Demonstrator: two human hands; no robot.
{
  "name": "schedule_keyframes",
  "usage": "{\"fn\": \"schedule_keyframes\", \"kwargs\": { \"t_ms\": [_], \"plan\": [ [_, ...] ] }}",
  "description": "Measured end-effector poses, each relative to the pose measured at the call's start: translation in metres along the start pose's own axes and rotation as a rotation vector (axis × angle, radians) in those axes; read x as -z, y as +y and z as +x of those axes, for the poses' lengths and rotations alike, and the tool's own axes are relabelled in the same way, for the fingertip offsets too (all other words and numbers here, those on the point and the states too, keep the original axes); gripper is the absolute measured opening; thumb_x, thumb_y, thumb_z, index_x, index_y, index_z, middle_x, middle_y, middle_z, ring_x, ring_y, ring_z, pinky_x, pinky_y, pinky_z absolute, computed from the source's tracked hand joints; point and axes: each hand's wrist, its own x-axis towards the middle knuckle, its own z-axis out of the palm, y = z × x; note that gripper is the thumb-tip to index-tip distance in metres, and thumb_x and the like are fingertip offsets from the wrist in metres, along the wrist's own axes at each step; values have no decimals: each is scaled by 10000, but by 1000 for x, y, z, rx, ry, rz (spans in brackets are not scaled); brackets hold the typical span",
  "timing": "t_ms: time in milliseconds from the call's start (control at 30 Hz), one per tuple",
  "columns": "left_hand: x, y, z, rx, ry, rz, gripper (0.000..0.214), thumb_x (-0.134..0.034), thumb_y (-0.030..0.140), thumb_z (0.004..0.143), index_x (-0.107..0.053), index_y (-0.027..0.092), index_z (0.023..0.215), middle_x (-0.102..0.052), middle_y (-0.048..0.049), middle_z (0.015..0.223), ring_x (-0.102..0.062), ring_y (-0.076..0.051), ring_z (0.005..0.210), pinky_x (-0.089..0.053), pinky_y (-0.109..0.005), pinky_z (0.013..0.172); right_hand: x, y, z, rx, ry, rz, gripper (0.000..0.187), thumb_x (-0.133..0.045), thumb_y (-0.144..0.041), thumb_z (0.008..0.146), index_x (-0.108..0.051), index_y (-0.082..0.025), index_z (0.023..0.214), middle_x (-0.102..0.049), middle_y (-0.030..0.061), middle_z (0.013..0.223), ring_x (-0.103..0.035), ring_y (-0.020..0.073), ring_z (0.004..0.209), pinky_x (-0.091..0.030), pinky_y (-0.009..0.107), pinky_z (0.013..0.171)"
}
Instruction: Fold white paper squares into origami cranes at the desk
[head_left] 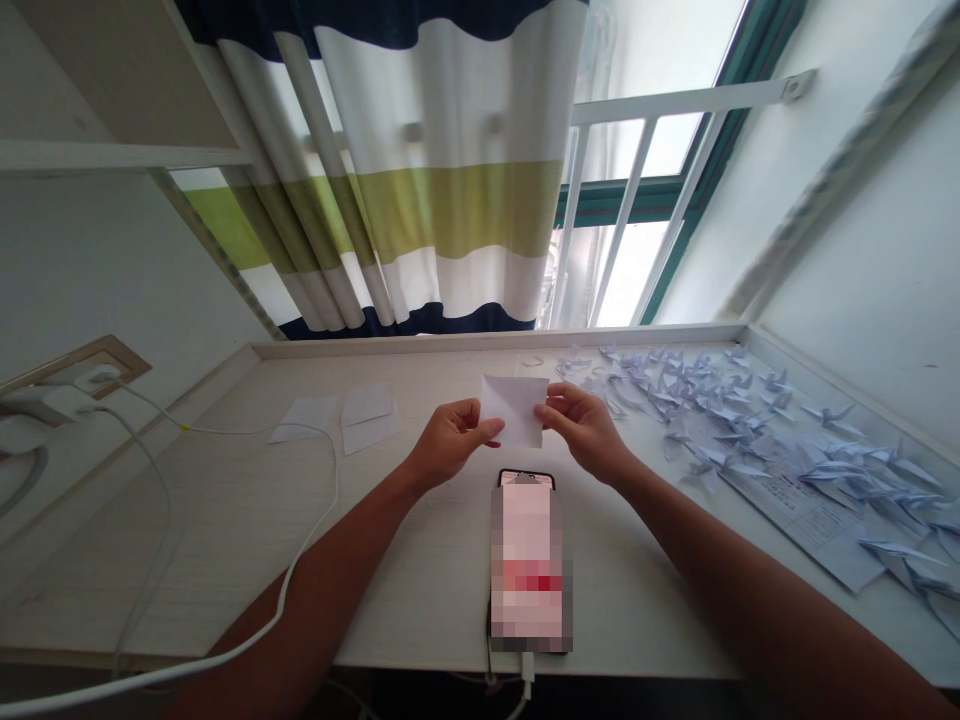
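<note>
A small square of white paper [517,408] is held up above the desk between my two hands. My left hand [450,440] pinches its left edge, the thumb lying over the lower left corner. On the other side my right hand [581,425] grips the right edge between thumb and fingers. Just below the hands lies a phone [529,560], its screen lit and blurred out, with a white cable plugged into its near end. Loose white paper sheets [367,402] rest to the left of my left hand. Many folded paper cranes [690,390] are spread to the right.
The pale wooden desk [420,580] has a raised back edge. A printed sheet [810,510] lies under some cranes. From a wall socket [101,370] a white cable [330,490] runs across the left side, over my left forearm. Behind are a striped curtain [457,210] and white window bars [622,220].
</note>
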Motion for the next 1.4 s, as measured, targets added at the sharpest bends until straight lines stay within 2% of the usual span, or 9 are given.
{"fn": "schedule_keyframes", "kwargs": {
  "t_ms": [133,333,500,600,767,967,1133,1300,1400],
  "plan": [
    [2,-3,1,11,38,23,380,-780,429,817,-532,159,714,-708,-13,739,-710,-166,727,-636,-326,685,5,0,3,-54,-14,29,361,-797,-485,805,-694,-163,930,-757,63,793,-721,209,710,-613,372,696],
    [1,-6,4,-17,121,49,348,-776,439,818,-621,172,979,-743,-19,749,-712,-171,676,-627,-311,622,11,2,3,-66,-39,-12,372,-772,-497,830,-703,-151,950,-758,60,761,-731,195,658,-616,357,690],
    [-2,-4,4,-102,215,76,304,-788,440,796,-703,167,900,-739,-26,801,-680,-162,703,-614,-286,574,9,-3,2,-49,-102,-113,537,-628,-614,904,-708,-144,1150,-747,78,823,-712,168,623,-588,288,554],
    [-3,-3,2,-138,260,125,266,-769,421,819,-727,172,905,-742,-34,823,-686,-158,683,-564,-246,513,9,-5,2,-131,-117,-82,618,-567,-684,906,-712,-129,1133,-721,71,777,-688,151,555,-543,248,454],
    [-3,-2,-1,-185,252,149,160,-735,316,835,-735,176,914,-773,-84,1039,-710,-157,709,-536,-236,513,11,-5,3,-277,-194,63,494,-721,-565,858,-725,-127,1085,-741,72,783,-708,154,576,-591,268,537],
    [-3,3,-2,-177,98,3,135,-695,258,843,-710,152,924,-746,-118,1155,-710,-221,965,-615,-375,801,13,-1,5,-130,-96,96,420,-830,-445,781,-756,-153,1073,-780,76,886,-748,178,741,-631,342,730],
    [-2,-2,1,-173,156,104,299,-793,320,811,-708,180,1062,-750,-79,1030,-701,-200,934,-586,-352,837,8,0,3,-50,-94,54,387,-838,-416,773,-752,-179,1066,-786,57,864,-759,192,743,-643,374,751],
    [-1,-4,1,-229,96,224,207,-769,369,840,-774,191,944,-748,-82,1011,-694,-222,978,-575,-364,873,3,-2,0,50,-67,-206,321,-788,-455,816,-775,-215,1028,-789,70,957,-752,221,849,-638,425,817],
    [-2,-3,0,-218,77,216,218,-762,370,848,-779,205,990,-749,-74,1008,-695,-222,978,-572,-379,899,3,-2,0,143,-23,-351,278,-758,-467,845,-782,-242,1006,-773,70,1045,-730,243,977,-615,477,906]
  ]
}}
